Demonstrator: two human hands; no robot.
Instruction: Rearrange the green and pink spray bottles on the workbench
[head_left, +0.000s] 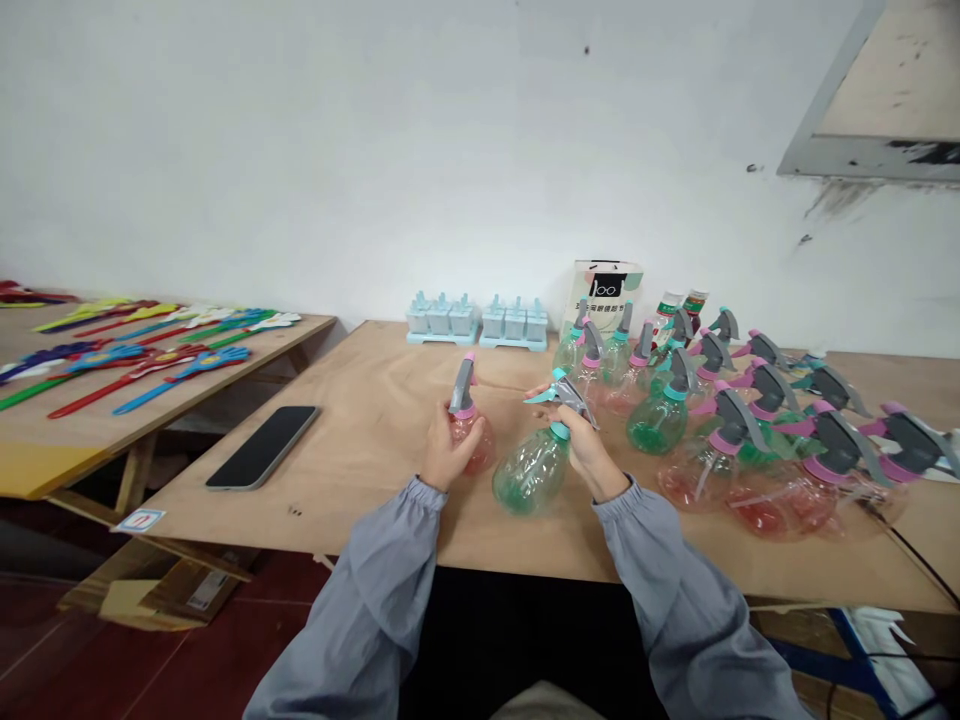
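My left hand (pixel 448 446) is wrapped round the body of a pink spray bottle (pixel 480 440), which stands upright on the wooden table with a grey and pink trigger head. In my right hand (pixel 586 446) is a green spray bottle (pixel 531 472), gripped at the neck just under its grey and turquoise trigger head. That bottle leans, its clear round body low over the table; whether it touches the wood I cannot tell. Close to the right hand is another green spray bottle (pixel 657 420), upright among several pink and green ones.
A black phone (pixel 264 447) lies on the table at left. Along the back are light blue popsicle moulds (pixel 441 318), a printed box (pixel 604 285) and two small bottles (pixel 667 312). Colourful hand-shaped plastic sticks (pixel 184 372) cover a second table at far left. A cable (pixel 919 562) hangs at right.
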